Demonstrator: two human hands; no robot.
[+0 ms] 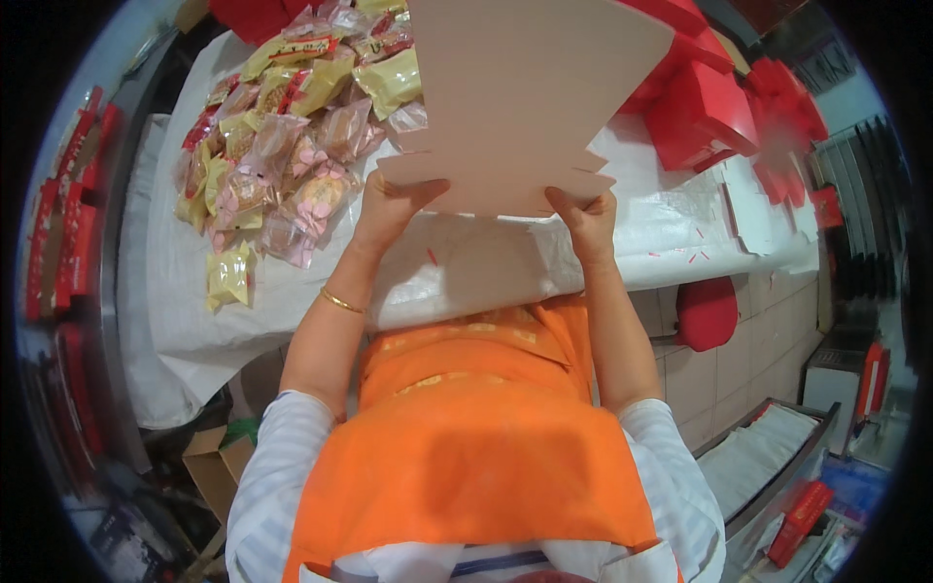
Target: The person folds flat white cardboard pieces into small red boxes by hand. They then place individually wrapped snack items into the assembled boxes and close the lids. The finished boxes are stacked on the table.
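A large flat cardboard sheet (530, 102), pale on the side toward me and notched along its lower edges, stands raised over the table. My left hand (394, 204) grips its lower left corner, thumb on the pale face and fingers hidden behind. At the lower right corner my right hand (585, 216) is closed on it the same way. Left of the sheet lies a heap of wrapped pastries (282, 146) in clear, yellow and pink packets. One yellow packet (229, 277) rests apart, nearer the table's front edge.
White sheeting covers the table (457, 257), with small red scraps on it. Red boxes (695, 117) stand at the back right. A red stool (707, 313) is beyond the table's front edge. An open carton (216, 466) sits low on the left, near a shelf with red boxes (60, 223).
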